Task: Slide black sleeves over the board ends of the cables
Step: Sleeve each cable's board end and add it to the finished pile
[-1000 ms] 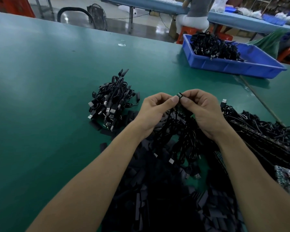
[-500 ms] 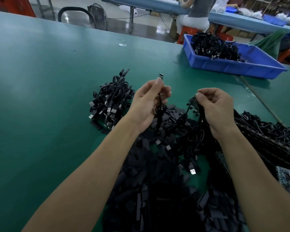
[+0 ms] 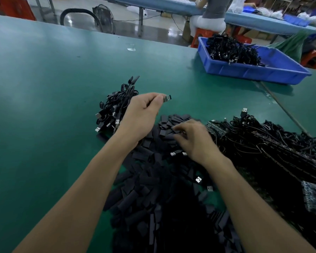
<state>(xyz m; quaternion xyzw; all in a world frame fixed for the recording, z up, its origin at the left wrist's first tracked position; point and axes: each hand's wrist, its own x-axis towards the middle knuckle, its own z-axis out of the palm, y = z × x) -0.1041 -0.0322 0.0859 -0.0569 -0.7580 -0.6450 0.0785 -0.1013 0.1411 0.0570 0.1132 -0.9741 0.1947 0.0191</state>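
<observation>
**Board end up in the left hand, sleeve to come from the right**

The left hand (image 3: 142,115) is raised above the counter (image 3: 44,92), its fingers curled and its fingertips pinching the board end (image 3: 167,98) of a cable. The small board sticks out past the fingertips with its long axis about level, its free tip pointing toward the right edge of the counter. The rest of that cable is hidden behind the hand.

The right hand (image 3: 195,141) is lower and nearer the near edge, palm down on the heap of black sleeves (image 3: 150,189), which spreads from the middle of the counter to the near edge. Its fingertips (image 3: 177,129) are bent into the far end of the heap. Whether they have one sleeve pinched or are only feeling among them cannot be told.

The relation that counts is that the bare board tip lies up from the right hand, toward the far edge and a little toward the left edge, and it faces the right hand's side. A sleeve lifted by the right hand would probably have to be turned so its open mouth lines up with the board's level axis, then pushed on toward the left hand.

A bundle of cables (image 3: 115,108) lies just beyond the left hand. A larger tangle of cables (image 3: 272,143) with boards lies along the right edge. A blue bin (image 3: 244,71) holding more cables sits toward the far right corner.
</observation>
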